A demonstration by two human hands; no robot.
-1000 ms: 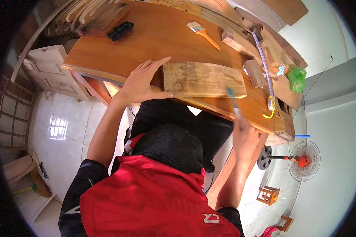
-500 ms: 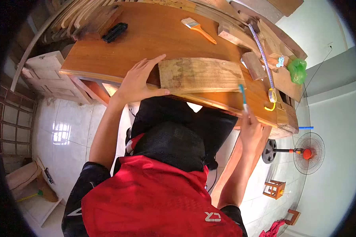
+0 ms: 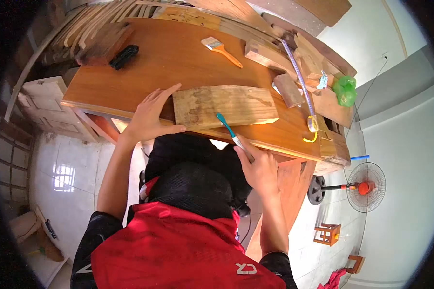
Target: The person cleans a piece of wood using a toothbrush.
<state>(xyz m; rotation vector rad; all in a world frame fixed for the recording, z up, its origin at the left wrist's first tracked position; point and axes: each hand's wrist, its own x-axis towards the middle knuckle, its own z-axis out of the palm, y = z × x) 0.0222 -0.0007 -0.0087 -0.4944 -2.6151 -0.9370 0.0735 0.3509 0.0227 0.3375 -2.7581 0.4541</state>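
Observation:
A pale, stained wooden board [image 3: 225,106] lies flat near the front edge of a brown wooden table [image 3: 178,53]. My left hand [image 3: 149,115] grips the board's left end, fingers spread on top and thumb along the near edge. My right hand [image 3: 258,166] holds a thin tool with a blue tip [image 3: 225,126], a pen or pencil. Its tip rests on the board near the front edge, about midway along.
On the table lie a paintbrush with an orange handle [image 3: 220,47], a black object [image 3: 124,56], a tape measure [image 3: 301,82], wood blocks [image 3: 265,55] and a green bag [image 3: 345,90]. A stack of planks [image 3: 96,29] sits at the far left. A fan [image 3: 359,188] stands on the tiled floor at right.
My right hand has swung left with the blue-tipped tool, bringing its tip from beyond the board's right end onto the board. My left hand keeps its hold.

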